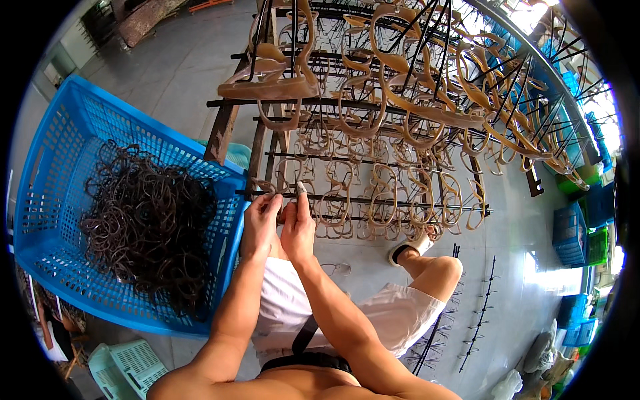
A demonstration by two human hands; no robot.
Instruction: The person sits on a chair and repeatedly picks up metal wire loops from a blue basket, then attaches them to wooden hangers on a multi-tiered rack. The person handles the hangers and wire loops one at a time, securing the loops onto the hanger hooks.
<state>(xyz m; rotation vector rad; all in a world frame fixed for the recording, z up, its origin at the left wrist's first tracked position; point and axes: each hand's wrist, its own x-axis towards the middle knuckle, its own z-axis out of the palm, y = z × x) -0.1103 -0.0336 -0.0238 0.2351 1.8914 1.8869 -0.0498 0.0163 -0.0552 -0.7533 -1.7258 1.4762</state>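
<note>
My left hand (262, 223) and my right hand (298, 230) are side by side at the left end of a low black rod (337, 198) on a rack. Both are closed, fingertips close together; what they pinch is mostly hidden. The right index finger points up and has a whitish cover on its tip. Just beyond my fingers hangs a pale translucent glasses frame (289, 160). More brownish glasses frames (383, 183) hang along the rods, and larger amber ones (427, 110) sit higher up, nearer the camera.
At my left stands a blue plastic basket (50, 180) holding a tangled heap of dark frame-like loops (150, 223). A pale green basket (127, 367) is at lower left. Spiked black rods (475, 320) lie on the floor at right. Blue crates (570, 233) line the far right.
</note>
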